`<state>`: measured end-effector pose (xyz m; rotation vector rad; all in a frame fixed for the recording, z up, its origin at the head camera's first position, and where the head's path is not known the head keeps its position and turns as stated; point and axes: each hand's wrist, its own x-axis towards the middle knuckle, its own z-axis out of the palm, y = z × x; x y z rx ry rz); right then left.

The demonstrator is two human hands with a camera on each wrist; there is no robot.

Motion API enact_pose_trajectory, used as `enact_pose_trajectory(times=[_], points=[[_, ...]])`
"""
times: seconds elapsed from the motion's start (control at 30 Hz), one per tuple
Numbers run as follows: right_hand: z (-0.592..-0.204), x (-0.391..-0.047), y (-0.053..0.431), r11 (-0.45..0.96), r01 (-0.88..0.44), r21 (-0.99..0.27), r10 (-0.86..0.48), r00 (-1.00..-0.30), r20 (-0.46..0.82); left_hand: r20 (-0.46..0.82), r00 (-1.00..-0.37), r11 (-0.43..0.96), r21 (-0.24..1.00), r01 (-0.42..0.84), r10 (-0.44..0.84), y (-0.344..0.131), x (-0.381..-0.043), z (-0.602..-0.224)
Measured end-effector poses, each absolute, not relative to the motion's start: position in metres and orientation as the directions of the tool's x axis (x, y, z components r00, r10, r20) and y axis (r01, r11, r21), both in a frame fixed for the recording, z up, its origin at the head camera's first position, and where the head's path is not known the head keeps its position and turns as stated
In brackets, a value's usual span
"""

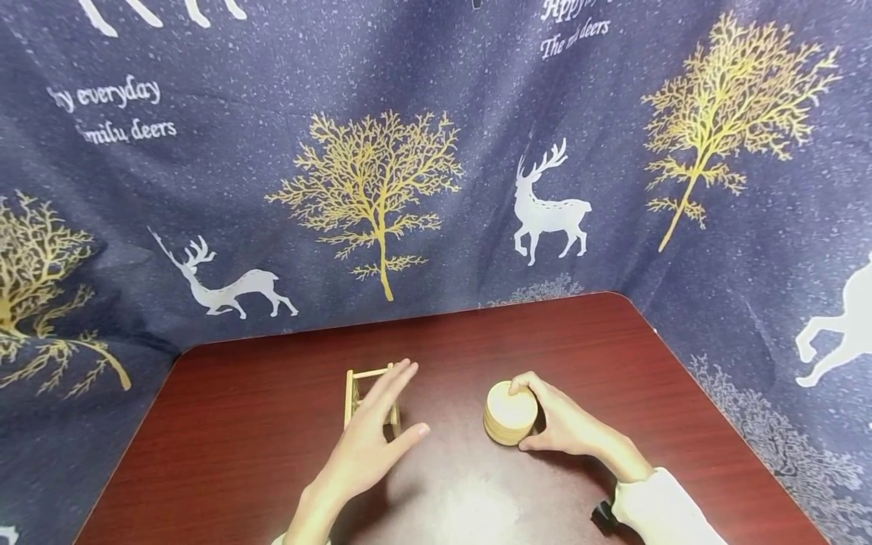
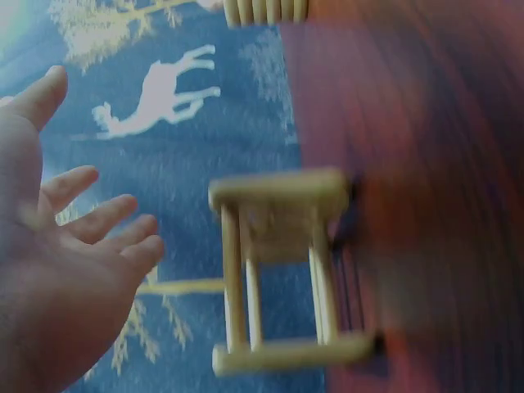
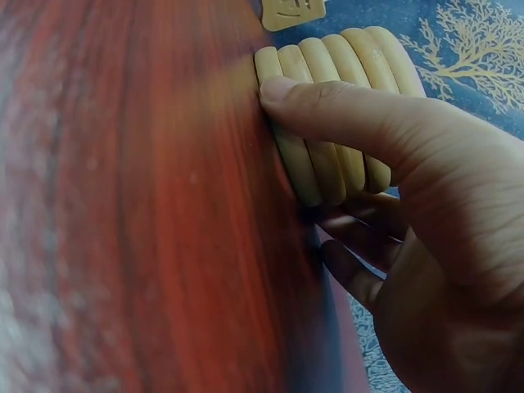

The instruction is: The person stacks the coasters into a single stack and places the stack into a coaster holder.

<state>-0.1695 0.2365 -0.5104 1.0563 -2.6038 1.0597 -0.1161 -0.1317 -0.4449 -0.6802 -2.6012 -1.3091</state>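
A stack of round, pale wooden coasters (image 1: 506, 416) stands on the table, right of centre. My right hand (image 1: 568, 424) grips it from the right side. In the right wrist view the thumb (image 3: 327, 106) lies across the layered edges of the stack (image 3: 344, 65), and the other fingers are partly hidden behind it. To the left, a small wooden rack (image 1: 350, 397) with round bars stands on the table, partly covered by my left hand (image 1: 371, 446) in the head view. The left wrist view has that hand (image 2: 74, 246) apart from the rack (image 2: 278, 356), fingers loosely extended, holding nothing.
The reddish-brown wooden table (image 1: 259, 393) has rounded far corners. A dark blue cloth (image 1: 477, 98) with white deer and yellow trees hangs behind and beside it. By the right sleeve (image 1: 657, 507) is a small black object (image 1: 603, 518).
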Motion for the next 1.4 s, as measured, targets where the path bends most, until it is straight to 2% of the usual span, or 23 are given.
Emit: enact_pose_trajectory(times=[0.37, 0.6, 0.8, 0.9, 1.07, 1.17, 1.4], points=[[-0.513, -0.17, 0.235, 0.489, -0.662, -0.568, -0.553, -0.739, 0.385, 0.372, -0.818, 0.42, 0.72, 0.553, 0.439, -0.091, -0.115, -0.449], [-0.513, -0.17, 0.236, 0.473, -0.656, -0.588, -0.548, -0.742, 0.387, 0.315, -0.848, 0.415, 0.765, 0.493, 0.426, -0.067, -0.114, -0.46], [-0.513, -0.17, 0.238, 0.472, -0.645, -0.601, -0.544, -0.75, 0.376, 0.342, -0.858, 0.348, 0.807, 0.477, 0.382, -0.043, -0.114, -0.476], [-0.513, -0.171, 0.237, 0.475, -0.64, -0.604, -0.543, -0.753, 0.371, 0.28, -0.884, 0.311, 0.861, 0.404, 0.373, -0.037, -0.114, -0.477], [-0.514, -0.17, 0.238, 0.485, -0.625, -0.612, -0.537, -0.765, 0.356, 0.062, -0.935, 0.267, 0.95, 0.162, 0.348, -0.027, -0.114, -0.478], [-0.514, -0.169, 0.238, 0.489, -0.624, -0.61, -0.531, -0.767, 0.36, -0.002, -0.941, 0.201, 0.977, 0.071, 0.339, -0.023, -0.116, -0.481], [-0.515, -0.169, 0.239, 0.469, -0.641, -0.608, -0.535, -0.754, 0.381, 0.01, -0.944, 0.113, 0.992, 0.05, 0.331, -0.02, -0.119, -0.49]])
